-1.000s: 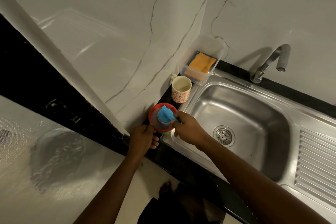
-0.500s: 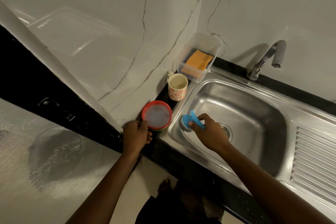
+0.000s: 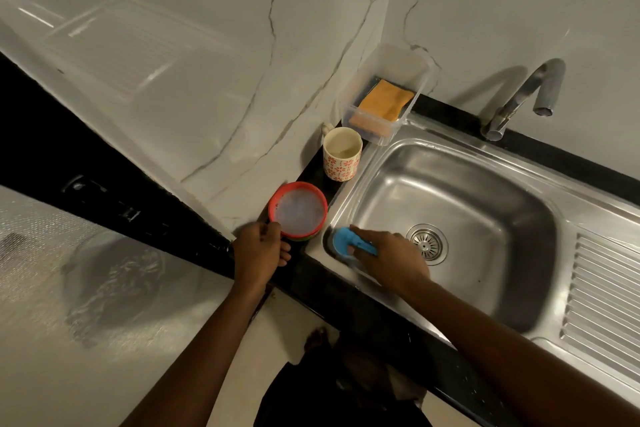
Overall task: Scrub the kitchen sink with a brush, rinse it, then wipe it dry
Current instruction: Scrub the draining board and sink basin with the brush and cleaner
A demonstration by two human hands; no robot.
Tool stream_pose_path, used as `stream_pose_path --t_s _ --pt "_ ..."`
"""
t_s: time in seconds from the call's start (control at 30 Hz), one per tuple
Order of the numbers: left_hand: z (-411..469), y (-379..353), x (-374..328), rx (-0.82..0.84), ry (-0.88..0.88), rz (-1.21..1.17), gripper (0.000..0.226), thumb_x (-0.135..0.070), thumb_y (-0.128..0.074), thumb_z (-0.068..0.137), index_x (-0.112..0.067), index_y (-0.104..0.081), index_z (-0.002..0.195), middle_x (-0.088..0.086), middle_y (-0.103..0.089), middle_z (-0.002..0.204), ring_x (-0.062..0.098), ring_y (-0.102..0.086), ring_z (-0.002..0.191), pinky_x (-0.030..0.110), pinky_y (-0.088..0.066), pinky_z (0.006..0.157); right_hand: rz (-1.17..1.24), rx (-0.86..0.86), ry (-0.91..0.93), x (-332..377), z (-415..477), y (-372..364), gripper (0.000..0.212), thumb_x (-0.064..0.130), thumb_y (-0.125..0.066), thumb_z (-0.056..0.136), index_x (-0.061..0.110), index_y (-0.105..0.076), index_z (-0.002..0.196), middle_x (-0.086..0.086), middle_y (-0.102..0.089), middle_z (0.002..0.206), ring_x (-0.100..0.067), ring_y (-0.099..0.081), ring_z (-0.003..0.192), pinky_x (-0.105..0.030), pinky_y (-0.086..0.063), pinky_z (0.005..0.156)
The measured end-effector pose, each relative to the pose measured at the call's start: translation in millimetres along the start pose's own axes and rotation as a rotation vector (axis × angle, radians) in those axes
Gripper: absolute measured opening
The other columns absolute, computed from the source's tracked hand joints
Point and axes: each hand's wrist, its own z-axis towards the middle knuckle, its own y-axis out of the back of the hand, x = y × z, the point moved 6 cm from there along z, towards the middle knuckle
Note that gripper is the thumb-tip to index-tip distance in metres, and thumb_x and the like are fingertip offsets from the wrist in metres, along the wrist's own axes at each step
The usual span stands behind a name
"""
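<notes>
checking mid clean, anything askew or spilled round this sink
Only the clear tub with the orange sponge: it seems to lean back against the wall, its front edge overlapping the sink rim. Nothing looks spilled.

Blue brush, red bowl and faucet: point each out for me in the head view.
blue brush point(image 3: 346, 241): head view, on its round blue top.
red bowl point(image 3: 298, 184): head view, on the far rim.
faucet point(image 3: 513, 100): head view, on the slanted neck.
</notes>
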Motion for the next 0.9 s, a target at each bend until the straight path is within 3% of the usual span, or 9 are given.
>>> stream_pose_path --t_s 0.17,0.23,0.33,0.4,0.5,0.67,0.73,0.83,0.9 --pt "-1 -2 -1 -0.005 0.001 -0.021 0.025 -0.021 -0.052 0.105 -0.005 -0.069 0.095 0.011 -0.072 0.067 0.024 -0.069 0.053 0.031 -0.059 0.053 0.155 -0.144 -0.174 2 40 16 0.048 0.051 -0.058 0.101 0.047 -0.051 0.148 0.004 -0.074 0.104 -0.015 -0.067 0.078 -0.029 -0.049 0.059" --pt "0 -2 0 -0.003 0.001 -0.029 0.024 -0.021 -0.052 0.105 -0.006 -0.070 0.098 0.011 -0.072 0.067 0.025 -0.070 0.054 0.033 -0.060 0.054 0.210 -0.120 -0.212 -1 33 12 0.049 0.053 -0.059 0.100 0.050 -0.051 0.148 0.004 -0.074 0.106 -0.016 -0.067 0.081 -0.030 -0.050 0.063" --pt "1 -2 2 0.008 -0.001 -0.034 0.024 -0.023 -0.052 0.105 -0.008 -0.069 0.100 0.011 -0.072 0.068 0.025 -0.070 0.055 0.033 -0.060 0.055 0.176 -0.002 -0.120 13 3 -6 0.052 0.059 -0.058 0.097 0.056 -0.047 0.147 0.005 -0.073 0.118 -0.019 -0.070 0.093 -0.035 -0.057 0.076" --pt "1 -2 2 0.004 -0.001 -0.033 0.024 -0.023 -0.052 0.105 -0.008 -0.069 0.098 0.011 -0.072 0.068 0.025 -0.070 0.055 0.033 -0.060 0.055 0.155 0.009 -0.077 18 -1 -9 0.050 0.061 -0.058 0.097 0.057 -0.048 0.146 0.005 -0.073 0.120 -0.020 -0.070 0.097 -0.034 -0.055 0.077" --pt "0 -1 2 0.001 -0.006 -0.034 0.024 -0.022 -0.053 0.105 -0.006 -0.069 0.099 0.011 -0.072 0.067 0.027 -0.070 0.055 0.035 -0.060 0.055 0.154 -0.101 -0.126 10 28 4 0.047 0.057 -0.059 0.099 0.052 -0.052 0.145 0.002 -0.075 0.114 -0.019 -0.071 0.088 -0.033 -0.057 0.072" --pt "0 -1 1 0.027 0.007 -0.042 0.024 -0.022 -0.052 0.106 -0.007 -0.070 0.101 0.013 -0.073 0.070 0.028 -0.070 0.057 0.036 -0.061 0.057 0.448 -0.195 -0.334 -10 58 23 0.045 0.049 -0.064 0.099 0.040 -0.061 0.143 0.005 -0.074 0.098 -0.012 -0.066 0.068 -0.028 -0.049 0.057" --pt "1 -1 2 0.033 0.022 -0.061 0.024 -0.022 -0.052 0.105 -0.007 -0.070 0.102 0.013 -0.073 0.070 0.026 -0.069 0.056 0.034 -0.060 0.054 0.453 -0.155 -0.299 -2 42 13 0.046 0.049 -0.065 0.098 0.040 -0.061 0.143 0.007 -0.074 0.097 -0.011 -0.065 0.069 -0.028 -0.049 0.061" --pt "2 -1 3 0.045 0.022 -0.058 0.024 -0.024 -0.051 0.106 -0.008 -0.069 0.104 0.012 -0.073 0.070 0.025 -0.069 0.057 0.033 -0.058 0.055 0.283 -0.017 -0.152 17 -2 -10 0.052 0.058 -0.061 0.097 0.051 -0.050 0.147 0.010 -0.071 0.112 -0.013 -0.068 0.091 -0.035 -0.058 0.079" --pt "1 -1 4 0.047 0.026 -0.057 0.024 -0.025 -0.051 0.106 -0.009 -0.069 0.107 0.012 -0.073 0.070 0.025 -0.070 0.058 0.034 -0.058 0.056 0.226 -0.002 -0.093 18 -5 -12 0.052 0.060 -0.059 0.097 0.054 -0.048 0.148 0.007 -0.072 0.119 -0.016 -0.069 0.096 -0.037 -0.059 0.080"
